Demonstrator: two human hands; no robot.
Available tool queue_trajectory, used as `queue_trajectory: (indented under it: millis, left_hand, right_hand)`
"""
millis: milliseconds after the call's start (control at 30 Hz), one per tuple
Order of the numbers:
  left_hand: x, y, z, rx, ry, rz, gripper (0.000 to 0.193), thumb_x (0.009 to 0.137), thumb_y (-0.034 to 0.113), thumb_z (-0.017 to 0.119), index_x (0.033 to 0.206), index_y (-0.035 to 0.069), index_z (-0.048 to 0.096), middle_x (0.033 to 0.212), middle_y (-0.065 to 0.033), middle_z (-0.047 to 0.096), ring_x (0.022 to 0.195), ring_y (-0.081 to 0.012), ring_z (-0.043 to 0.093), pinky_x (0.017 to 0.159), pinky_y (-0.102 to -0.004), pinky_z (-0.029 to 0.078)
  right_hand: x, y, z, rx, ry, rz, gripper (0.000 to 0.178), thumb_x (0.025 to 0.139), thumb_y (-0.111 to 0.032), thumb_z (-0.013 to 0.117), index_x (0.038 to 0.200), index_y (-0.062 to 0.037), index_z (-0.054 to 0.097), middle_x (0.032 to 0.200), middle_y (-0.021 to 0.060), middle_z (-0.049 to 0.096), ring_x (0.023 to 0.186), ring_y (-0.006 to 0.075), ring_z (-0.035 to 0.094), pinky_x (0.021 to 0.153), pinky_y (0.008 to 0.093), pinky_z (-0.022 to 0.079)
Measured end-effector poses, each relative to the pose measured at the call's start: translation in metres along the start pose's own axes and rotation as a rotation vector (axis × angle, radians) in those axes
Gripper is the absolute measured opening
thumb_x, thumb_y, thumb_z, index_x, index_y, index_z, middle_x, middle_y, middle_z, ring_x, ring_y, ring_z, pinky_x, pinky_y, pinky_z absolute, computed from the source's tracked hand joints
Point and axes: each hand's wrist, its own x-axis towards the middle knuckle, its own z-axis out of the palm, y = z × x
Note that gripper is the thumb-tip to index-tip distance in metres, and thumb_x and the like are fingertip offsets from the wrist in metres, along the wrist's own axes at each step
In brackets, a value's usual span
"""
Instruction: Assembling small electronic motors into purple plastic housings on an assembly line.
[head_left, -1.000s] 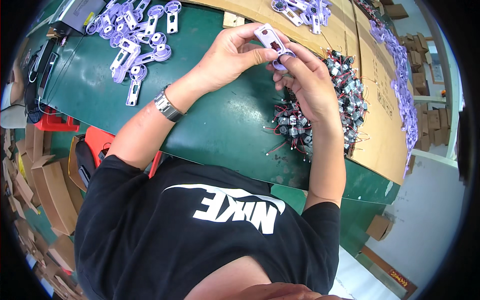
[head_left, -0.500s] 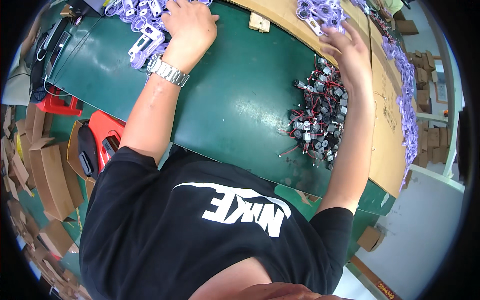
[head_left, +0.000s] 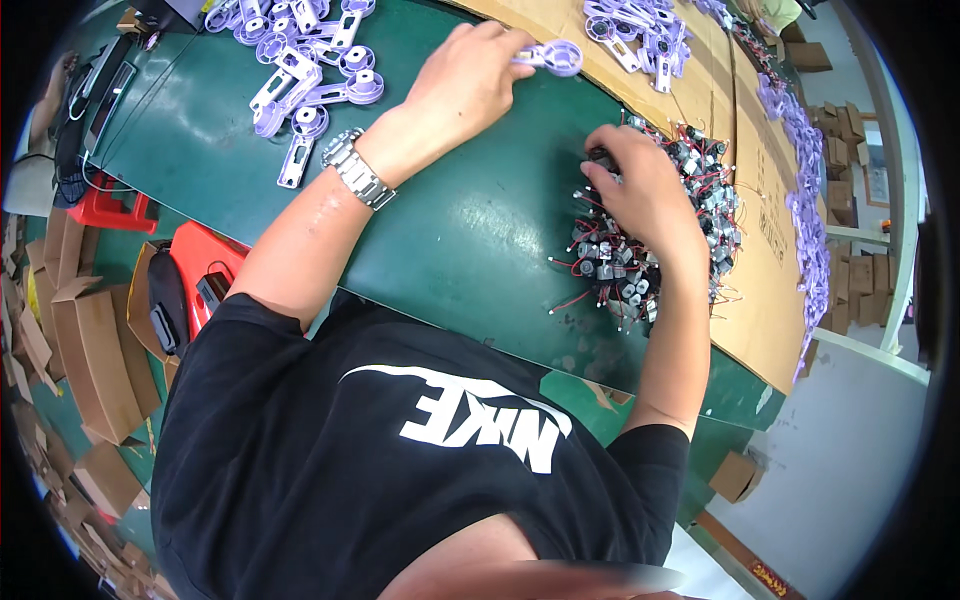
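My left hand [head_left: 468,85], with a metal watch [head_left: 358,170] on its wrist, pinches a purple plastic housing [head_left: 560,58] by its narrow end. The round cup end points right, over the edge of the cardboard. My right hand [head_left: 640,180] is at the left side of a pile of small wired motors [head_left: 612,250], grey and black with red wires and white plugs. Its thumb and fingers close around a dark small motor [head_left: 601,160], mostly hidden by them. Left of my left hand lies a heap of similar purple housings [head_left: 310,85], some with pale inserts.
Both hands work over a green table [head_left: 450,250]. A flat cardboard sheet [head_left: 765,260] covers its right side, bearing a cluster of purple housings [head_left: 645,35] and a long row of them [head_left: 808,230]. A red stool [head_left: 205,265] and open cartons [head_left: 95,350] stand left.
My left hand has moved right from the purple heap, carrying one housing. My right hand has dropped from near the far purple cluster to the motor pile and closed there.
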Motion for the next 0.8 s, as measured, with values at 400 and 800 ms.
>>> queue_trajectory:
  millis: [400, 800]
  left_hand:
    - [-0.005, 0.015, 0.013, -0.126, -0.137, 0.223, 0.031, 0.094, 0.01, 0.07, 0.125, 0.011, 0.071, 0.104, -0.0086, 0.063, 0.101, -0.0308, 0.061, 0.09, -0.0419, 0.051]
    - [0.001, 0.02, 0.013, -0.075, -0.033, 0.421, 0.044, 0.08, -0.002, 0.075, 0.121, 0.014, 0.073, 0.108, -0.0068, 0.065, 0.1, -0.0293, 0.062, 0.085, -0.0402, 0.054]
  right_hand:
    - [0.001, -0.012, -0.013, 0.272, 0.494, 0.058, 0.014, 0.095, -0.012, 0.073, 0.104, -0.0023, 0.075, 0.083, 0.0125, 0.071, 0.067, 0.023, 0.064, 0.064, 0.0362, 0.051]
    - [-0.002, -0.012, -0.007, 0.082, 0.266, 0.065, 0.014, 0.098, -0.015, 0.061, 0.094, -0.0027, 0.066, 0.085, 0.0181, 0.066, 0.084, 0.0413, 0.066, 0.074, 0.0519, 0.052]
